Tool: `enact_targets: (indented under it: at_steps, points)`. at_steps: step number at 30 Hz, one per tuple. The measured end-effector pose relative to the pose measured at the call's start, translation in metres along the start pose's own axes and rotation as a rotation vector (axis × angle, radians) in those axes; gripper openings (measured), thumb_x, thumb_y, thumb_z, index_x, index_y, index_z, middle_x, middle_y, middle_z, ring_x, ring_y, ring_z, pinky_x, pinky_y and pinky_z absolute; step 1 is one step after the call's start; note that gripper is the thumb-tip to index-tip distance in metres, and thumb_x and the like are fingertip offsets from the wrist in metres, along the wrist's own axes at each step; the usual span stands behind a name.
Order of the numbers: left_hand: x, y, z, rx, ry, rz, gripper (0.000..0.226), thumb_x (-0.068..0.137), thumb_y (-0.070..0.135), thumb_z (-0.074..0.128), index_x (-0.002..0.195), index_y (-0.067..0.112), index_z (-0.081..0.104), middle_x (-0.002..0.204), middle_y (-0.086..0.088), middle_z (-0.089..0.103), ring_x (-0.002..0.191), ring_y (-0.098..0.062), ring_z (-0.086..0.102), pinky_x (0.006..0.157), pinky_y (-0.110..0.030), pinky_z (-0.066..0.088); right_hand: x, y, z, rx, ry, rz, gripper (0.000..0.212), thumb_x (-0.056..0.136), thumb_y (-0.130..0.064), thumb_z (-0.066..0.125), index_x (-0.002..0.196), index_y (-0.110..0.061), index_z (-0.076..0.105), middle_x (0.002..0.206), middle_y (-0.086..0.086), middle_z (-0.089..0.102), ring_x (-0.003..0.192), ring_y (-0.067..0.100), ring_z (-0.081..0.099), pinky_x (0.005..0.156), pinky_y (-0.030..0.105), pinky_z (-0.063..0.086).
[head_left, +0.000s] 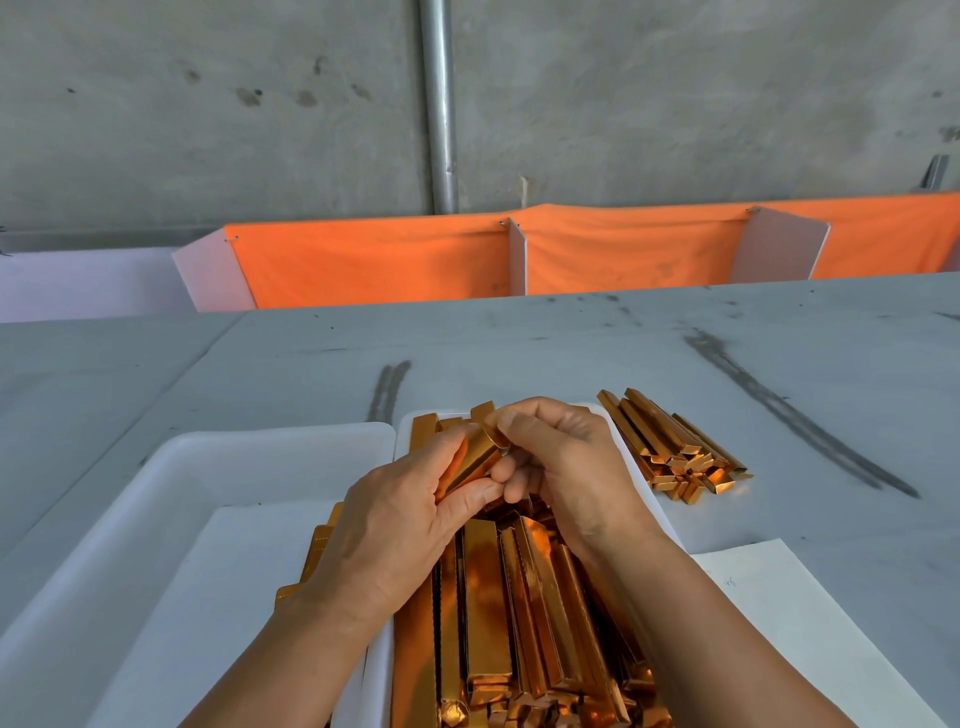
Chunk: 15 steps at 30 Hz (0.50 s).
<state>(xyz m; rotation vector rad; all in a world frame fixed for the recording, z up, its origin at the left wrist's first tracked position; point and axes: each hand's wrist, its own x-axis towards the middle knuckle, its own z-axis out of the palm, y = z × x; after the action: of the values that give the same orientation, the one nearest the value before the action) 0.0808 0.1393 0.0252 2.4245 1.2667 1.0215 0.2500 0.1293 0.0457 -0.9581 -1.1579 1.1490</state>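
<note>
1. Head view: left hand (395, 519) has its fingers curled round a gold foil strip (475, 460). Right hand (566, 467) pinches the strip's far end between thumb and fingertips. The strip is held in the air, tilted, above the far end of the full tray (401, 441).
2. Looks like a fold or shaping step on that strip. Its near end is hidden by the left fingers, so I cannot tell how far the fold is.
3. Risk: crushing. The foil looks thin, and too hard a left grip dents the profile or creases the face.
4. Risk: skewed fold. If the right pinch twists off-axis, the end closes crooked and won't match the finished pile (675, 452) on the table (571, 353).
5. Risk: drop. A slip sends the strip into the loose strips (498, 613) directly below, where it mixes in with them.
6. Risk: forearms. Both pass low over the tray, and a wrist dip flattens or knocks strips out over the rim.
7. Minor: the left tray (156, 493) sits just beside the full one, so a left elbow swing can shift it.
</note>
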Motion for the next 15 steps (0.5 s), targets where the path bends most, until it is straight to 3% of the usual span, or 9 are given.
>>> enact_targets:
  at_steps: [10, 15]
  points:
    - [-0.0004, -0.0041, 0.0024, -0.035, 0.042, -0.027, 0.055, 0.084, 0.070, 0.044, 0.134, 0.047, 0.040, 0.068, 0.021, 0.053, 0.067, 0.001, 0.059, 0.057, -0.011, 0.042, -0.0012, -0.0010, -0.0024, -0.029, -0.014, 0.010, 0.016, 0.093, -0.010, 0.064, 0.091, -0.015, 0.079, 0.061, 0.009, 0.064, 0.048, 0.015, 0.053, 0.054, 0.023, 0.049]
    - [-0.0016, -0.0034, 0.0031, -0.073, 0.052, -0.025, 0.054, 0.083, 0.069, 0.045, 0.133, 0.048, 0.041, 0.069, 0.024, 0.054, 0.072, 0.004, 0.060, 0.058, -0.008, 0.043, -0.0002, -0.0005, -0.0018, -0.015, -0.004, 0.011, 0.017, 0.093, -0.010, 0.065, 0.088, -0.017, 0.080, 0.059, 0.009, 0.064, 0.047, 0.015, 0.055, 0.053, 0.023, 0.050]
